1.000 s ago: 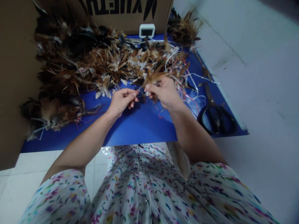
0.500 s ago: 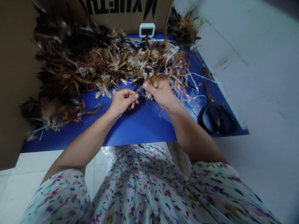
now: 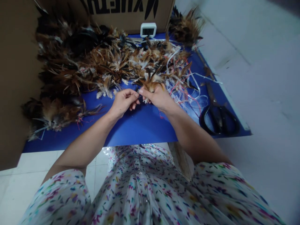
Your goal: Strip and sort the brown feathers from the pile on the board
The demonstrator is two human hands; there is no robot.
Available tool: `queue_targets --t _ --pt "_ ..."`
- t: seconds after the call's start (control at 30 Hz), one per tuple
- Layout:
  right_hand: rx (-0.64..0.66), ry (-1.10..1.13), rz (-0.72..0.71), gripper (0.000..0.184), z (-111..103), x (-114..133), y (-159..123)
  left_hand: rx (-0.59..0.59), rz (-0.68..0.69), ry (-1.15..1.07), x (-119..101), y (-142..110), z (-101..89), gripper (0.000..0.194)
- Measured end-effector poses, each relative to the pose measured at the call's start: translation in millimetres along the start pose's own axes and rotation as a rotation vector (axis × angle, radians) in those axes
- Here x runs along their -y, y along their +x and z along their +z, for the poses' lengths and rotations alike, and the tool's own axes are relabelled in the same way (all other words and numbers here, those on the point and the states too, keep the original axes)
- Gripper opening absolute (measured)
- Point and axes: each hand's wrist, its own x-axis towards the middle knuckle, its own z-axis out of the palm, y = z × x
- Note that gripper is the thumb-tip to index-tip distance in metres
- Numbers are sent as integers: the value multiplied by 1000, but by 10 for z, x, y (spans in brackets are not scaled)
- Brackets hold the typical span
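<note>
My right hand (image 3: 160,98) is closed around a small bunch of brown feathers (image 3: 151,85), its pale stem ends poking out below the fingers. Close beside it, my left hand (image 3: 124,101) pinches a thin strand between thumb and forefinger; the strand is mostly hidden where the fingertips of both hands nearly meet. Just beyond the hands lies a heap of brown, black and whitish feathers (image 3: 105,61) on the blue tabletop (image 3: 140,131). White and pink strings (image 3: 182,90) tangle to the right of my right hand.
Large black-handled scissors (image 3: 217,115) lie near the table's right edge. Another feather bundle (image 3: 56,114) sits at the left, and one more (image 3: 187,26) at the back right corner. A small white-framed display (image 3: 148,30) stands before a cardboard box (image 3: 128,18). Brown cardboard (image 3: 16,78) borders the left side.
My right hand has moved slightly left, closer to my left hand, and the feathers in it are turned more upward. The strand seen between the hands is now mostly covered.
</note>
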Motion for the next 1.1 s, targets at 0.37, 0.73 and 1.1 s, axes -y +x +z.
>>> queue_targets --t 0.37,0.73,1.1 --pt "-205 126 47 40 -110 -51 80 -28 22 -16 -10 3 9 31" --pt "-322 146 38 36 -236 -58 136 -47 22 -29 -18 11 14 26" --pt "-367 149 -22 48 -509 -279 248 24 78 106 62 -5 14 29"
